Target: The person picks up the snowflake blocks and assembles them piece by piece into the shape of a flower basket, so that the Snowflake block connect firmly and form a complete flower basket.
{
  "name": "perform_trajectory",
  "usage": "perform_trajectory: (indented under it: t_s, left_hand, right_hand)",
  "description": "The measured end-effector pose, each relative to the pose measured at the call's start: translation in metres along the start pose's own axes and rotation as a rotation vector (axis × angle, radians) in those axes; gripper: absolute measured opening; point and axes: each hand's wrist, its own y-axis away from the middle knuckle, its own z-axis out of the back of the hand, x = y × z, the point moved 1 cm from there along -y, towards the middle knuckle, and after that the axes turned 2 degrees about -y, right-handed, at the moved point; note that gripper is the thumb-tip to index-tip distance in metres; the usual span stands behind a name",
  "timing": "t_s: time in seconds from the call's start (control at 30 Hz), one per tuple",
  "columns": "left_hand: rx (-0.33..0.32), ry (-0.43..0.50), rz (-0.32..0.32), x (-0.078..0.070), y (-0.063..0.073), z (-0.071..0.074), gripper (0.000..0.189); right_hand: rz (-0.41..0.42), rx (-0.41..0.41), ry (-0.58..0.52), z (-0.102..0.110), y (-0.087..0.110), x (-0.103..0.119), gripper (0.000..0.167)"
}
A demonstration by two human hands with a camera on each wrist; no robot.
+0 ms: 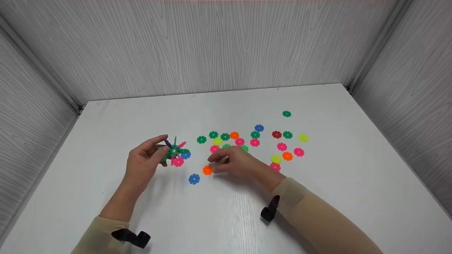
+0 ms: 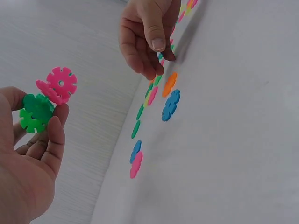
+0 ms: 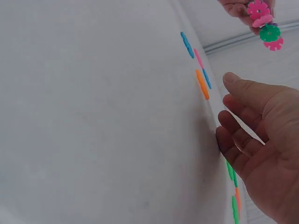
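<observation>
My left hand (image 1: 142, 163) pinches a small cluster of interlocked plastic snowflake discs (image 1: 174, 151), mostly green and pink with a purple piece, held above the table. The left wrist view shows the pink disc (image 2: 61, 83) and green disc (image 2: 37, 112) of that cluster by the fingertips. My right hand (image 1: 236, 162) hovers over the loose discs with loosely bent fingers and nothing between them. Closest to its fingertips lies an orange disc (image 1: 207, 170); in the right wrist view that orange disc (image 3: 202, 84) is apart from the hand (image 3: 261, 135).
Flat on the white table (image 1: 219, 218) lie a blue disc (image 1: 194, 179) nearby and a pink disc (image 1: 178, 162) below the cluster. Several green, pink, yellow and orange discs spread rightward, with a lone green disc (image 1: 286, 114) farther back. Grey wood-grain panels (image 1: 212, 46) enclose the table.
</observation>
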Motion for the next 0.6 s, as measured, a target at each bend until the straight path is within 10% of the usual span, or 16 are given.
perform_trajectory:
  t_s: [0.6]
  left_hand:
    - [0.014, -0.008, 0.02, 0.006, -0.001, -0.009, 0.04]
  right_hand:
    - [0.065, 0.079, 0.148, -0.012, -0.004, -0.006, 0.035]
